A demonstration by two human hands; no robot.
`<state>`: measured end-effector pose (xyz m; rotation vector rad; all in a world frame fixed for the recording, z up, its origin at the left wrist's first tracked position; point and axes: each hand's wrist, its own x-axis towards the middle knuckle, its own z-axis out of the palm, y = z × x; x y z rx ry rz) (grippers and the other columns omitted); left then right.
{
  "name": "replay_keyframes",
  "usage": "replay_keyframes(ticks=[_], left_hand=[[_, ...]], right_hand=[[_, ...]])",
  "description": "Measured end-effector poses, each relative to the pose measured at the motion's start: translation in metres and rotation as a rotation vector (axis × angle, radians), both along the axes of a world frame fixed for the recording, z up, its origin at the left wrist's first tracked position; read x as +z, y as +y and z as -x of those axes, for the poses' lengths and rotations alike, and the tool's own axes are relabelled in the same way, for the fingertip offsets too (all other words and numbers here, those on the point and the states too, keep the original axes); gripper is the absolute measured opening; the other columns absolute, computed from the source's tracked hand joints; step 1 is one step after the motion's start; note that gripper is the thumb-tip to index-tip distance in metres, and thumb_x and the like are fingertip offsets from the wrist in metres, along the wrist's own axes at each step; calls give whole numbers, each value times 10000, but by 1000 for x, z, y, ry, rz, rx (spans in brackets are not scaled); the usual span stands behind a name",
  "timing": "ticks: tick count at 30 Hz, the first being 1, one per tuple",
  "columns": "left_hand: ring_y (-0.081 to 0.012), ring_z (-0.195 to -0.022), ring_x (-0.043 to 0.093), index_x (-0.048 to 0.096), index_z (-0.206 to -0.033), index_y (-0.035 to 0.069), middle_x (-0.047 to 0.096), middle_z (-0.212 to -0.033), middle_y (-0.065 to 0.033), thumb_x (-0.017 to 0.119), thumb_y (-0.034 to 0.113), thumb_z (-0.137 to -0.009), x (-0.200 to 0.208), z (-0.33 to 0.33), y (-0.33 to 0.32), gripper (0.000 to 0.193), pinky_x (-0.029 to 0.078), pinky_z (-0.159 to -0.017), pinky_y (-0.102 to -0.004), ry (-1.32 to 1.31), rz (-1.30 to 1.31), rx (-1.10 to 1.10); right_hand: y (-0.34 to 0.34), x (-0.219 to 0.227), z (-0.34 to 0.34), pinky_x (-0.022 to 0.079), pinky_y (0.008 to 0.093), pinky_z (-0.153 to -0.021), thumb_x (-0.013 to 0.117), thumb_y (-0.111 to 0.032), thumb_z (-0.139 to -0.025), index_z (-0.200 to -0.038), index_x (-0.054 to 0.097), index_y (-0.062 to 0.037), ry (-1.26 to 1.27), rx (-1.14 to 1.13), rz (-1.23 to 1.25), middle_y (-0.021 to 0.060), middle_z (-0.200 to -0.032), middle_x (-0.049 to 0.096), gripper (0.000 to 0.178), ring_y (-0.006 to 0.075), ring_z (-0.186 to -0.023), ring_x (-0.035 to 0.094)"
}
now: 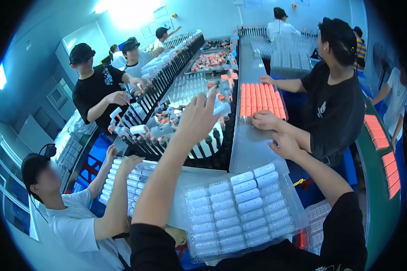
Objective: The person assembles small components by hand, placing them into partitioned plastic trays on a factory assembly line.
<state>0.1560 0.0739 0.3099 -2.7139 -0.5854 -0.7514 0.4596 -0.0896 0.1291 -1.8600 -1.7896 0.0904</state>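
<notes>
My left hand (195, 118) reaches over the rim of the peg conveyor, its fingers closed around a white plastic shell (221, 109). My right hand (286, 147) hovers beyond the right far corner of a clear blister tray (201, 221), beside the neighbour's forearm. Its fingers are curled, and whatever they may hold is hidden. The tray lies tilted in front of me, with oblong pockets in columns. Several glossy white shells (250, 204) sit in the far pockets of its middle and right columns; the other pockets show only clear plastic.
Dark upright pegs (160, 86) line the conveyor, with orange and white parts (208, 61) inside the loop. At right, a co-worker handles a tray of orange pieces (260, 101) on the metal ledge (248, 151). A co-worker at left holds a tray of white pieces (129, 183).
</notes>
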Motion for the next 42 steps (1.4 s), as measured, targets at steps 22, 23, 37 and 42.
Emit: replay_keyframes(ticks=[22, 23, 37, 42], left_hand=[[-413, -740, 678, 607, -962, -17, 646, -734, -214, 610, 293, -1007, -12, 16, -108, 314, 506, -651, -490, -8, 495, 204], [-333, -697, 702, 604, -946, -3, 650, -697, -180, 599, 304, -1019, -10, -1, -93, 316, 500, -609, -470, -66, 587, 250], [-354, -910, 716, 707, -1036, 42, 678, -1032, -186, 503, 283, -1037, -60, -32, 27, 316, 573, -735, -476, 324, -200, 431], [-320, -818, 745, 691, -963, 21, 688, -1027, -193, 588, 375, -1008, -72, 0, 8, 371, 613, -660, -415, 52, -95, 710]], right_hand=[[20, -102, -3, 386, 452, -1072, 667, -237, -874, -1193, 634, -86, -35, -171, -203, 135, -1290, 575, 354, 310, -1270, 504], [16, -103, -8, 384, 449, -1074, 669, -240, -871, -1196, 633, -86, -31, -185, -193, 133, -1296, 574, 361, 307, -1273, 502], [26, -133, -18, 455, 507, -938, 682, -299, -852, -1149, 649, -94, -103, -197, -96, 152, -1165, 628, 362, 350, -1137, 584], [26, -102, -14, 478, 497, -948, 677, -239, -878, -1165, 639, -65, -81, -173, -136, 158, -1184, 643, 338, 361, -1133, 606]])
